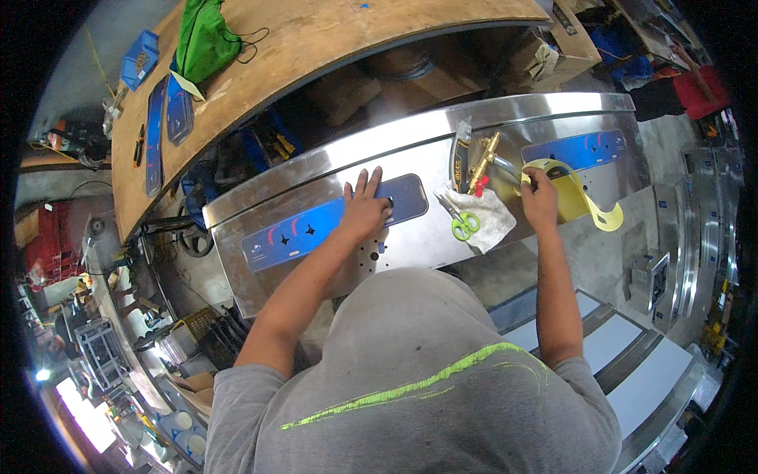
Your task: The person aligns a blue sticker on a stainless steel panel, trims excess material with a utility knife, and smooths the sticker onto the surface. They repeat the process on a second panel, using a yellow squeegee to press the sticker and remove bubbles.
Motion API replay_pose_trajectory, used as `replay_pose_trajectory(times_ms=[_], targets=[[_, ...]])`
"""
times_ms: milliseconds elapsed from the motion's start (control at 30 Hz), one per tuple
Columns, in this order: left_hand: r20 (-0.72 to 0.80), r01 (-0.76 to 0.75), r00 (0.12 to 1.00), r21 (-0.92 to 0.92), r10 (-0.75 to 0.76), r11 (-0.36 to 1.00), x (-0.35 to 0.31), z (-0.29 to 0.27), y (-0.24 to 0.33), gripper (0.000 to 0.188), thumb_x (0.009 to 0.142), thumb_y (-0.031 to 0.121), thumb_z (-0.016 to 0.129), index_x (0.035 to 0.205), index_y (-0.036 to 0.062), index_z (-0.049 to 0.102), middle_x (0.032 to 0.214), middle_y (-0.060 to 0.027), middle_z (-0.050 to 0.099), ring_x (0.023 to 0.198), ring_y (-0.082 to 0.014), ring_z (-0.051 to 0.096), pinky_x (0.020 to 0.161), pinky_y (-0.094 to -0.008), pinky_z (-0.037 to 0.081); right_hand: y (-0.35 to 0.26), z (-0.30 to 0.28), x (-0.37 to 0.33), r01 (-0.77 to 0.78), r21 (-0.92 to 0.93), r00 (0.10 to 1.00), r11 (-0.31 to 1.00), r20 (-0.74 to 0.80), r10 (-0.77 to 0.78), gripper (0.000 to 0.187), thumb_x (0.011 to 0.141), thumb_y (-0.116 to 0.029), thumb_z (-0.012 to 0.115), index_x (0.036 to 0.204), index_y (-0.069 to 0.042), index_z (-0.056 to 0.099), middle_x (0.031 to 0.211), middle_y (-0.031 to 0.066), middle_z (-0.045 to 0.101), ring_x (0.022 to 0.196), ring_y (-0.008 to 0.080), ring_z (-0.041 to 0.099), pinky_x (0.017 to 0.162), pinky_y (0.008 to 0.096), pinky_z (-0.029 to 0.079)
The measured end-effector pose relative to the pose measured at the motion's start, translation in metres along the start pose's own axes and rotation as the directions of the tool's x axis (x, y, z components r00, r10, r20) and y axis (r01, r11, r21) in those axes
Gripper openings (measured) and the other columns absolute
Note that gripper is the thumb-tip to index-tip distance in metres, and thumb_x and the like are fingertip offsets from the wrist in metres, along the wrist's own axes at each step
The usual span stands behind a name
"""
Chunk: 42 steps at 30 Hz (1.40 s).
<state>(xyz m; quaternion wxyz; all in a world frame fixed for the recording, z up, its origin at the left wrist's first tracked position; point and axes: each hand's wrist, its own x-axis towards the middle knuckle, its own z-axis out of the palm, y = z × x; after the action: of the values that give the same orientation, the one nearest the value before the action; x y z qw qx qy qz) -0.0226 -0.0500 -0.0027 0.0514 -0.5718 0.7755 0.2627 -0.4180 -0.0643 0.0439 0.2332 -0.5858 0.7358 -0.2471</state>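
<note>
My left hand point(366, 212) lies on a long blue panel label point(332, 220) with rounded ends, its fingers stretched over the right part. The label sits on a shiny sheet-metal panel point(418, 229) and has dark star-shaped cutouts and red arc marks. My right hand point(540, 197) is closed on a curled yellow strip point(604, 215), which looks like peeled backing paper. Between the hands lie green-handled scissors point(466, 227) on a white rag point(495, 220). Just beyond are a brass valve fitting point(485, 162) with a red handle and a dark tool point(459, 162) whose kind I cannot make out.
A second blue label point(580, 150) is on the panel's right end. The wooden workbench point(316, 47) beyond holds a green drawstring bag point(204, 39), a blue parts bin point(140, 59) and more blue labels point(155, 138). Metal panels point(679, 237) stand at the right.
</note>
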Motion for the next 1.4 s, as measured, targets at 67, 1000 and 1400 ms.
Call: replay_pose_trajectory(times_ms=[67, 1000, 1400], targets=[[-0.023, 0.02, 1.0, -0.015, -0.02, 1.0, 0.0, 0.004, -0.001, 0.024, 0.089, 0.031, 0.069, 0.108, 0.0193, 0.077, 0.168, -0.0136, 0.014, 0.153, -0.0429, 0.011, 0.119, -0.0672, 0.01, -0.012, 0.012, -0.003, 0.029, 0.013, 1.0, 1.0, -0.009, -0.029, 0.03, 0.084, -0.006, 0.065, 0.115, -0.003, 0.066, 0.11, 0.0193, 0.07, 0.099, 0.0369, 0.067, 0.089, 0.0426, 0.052], [-0.081, 0.101, 0.991, -0.066, -0.106, 0.993, -0.006, 0.007, 0.008, 0.02, 0.09, 0.029, 0.069, 0.104, 0.0214, 0.08, 0.167, -0.0118, 0.017, 0.154, -0.037, 0.013, 0.12, -0.0653, 0.012, -0.089, -0.019, -0.041, 0.377, 0.175, 0.915, 0.91, -0.224, -0.336, 0.016, 0.088, -0.001, 0.06, 0.104, -0.001, 0.063, 0.099, 0.0118, 0.065, 0.092, 0.0203, 0.061, 0.086, 0.0336, 0.048], [0.115, 0.097, 0.991, -0.971, -0.073, -0.22, -0.088, -0.034, 0.008, 0.05, 0.093, 0.032, 0.071, 0.135, 0.0065, 0.06, 0.125, -0.0129, 0.067, 0.112, -0.0217, 0.064, 0.099, -0.0318, 0.048, -0.181, 0.039, -0.099, 0.094, 0.682, 0.662, 0.726, 0.501, -0.557, 0.031, 0.089, -0.005, 0.051, 0.119, -0.002, 0.059, 0.118, 0.016, 0.065, 0.106, 0.0259, 0.062, 0.097, 0.0381, 0.047]])
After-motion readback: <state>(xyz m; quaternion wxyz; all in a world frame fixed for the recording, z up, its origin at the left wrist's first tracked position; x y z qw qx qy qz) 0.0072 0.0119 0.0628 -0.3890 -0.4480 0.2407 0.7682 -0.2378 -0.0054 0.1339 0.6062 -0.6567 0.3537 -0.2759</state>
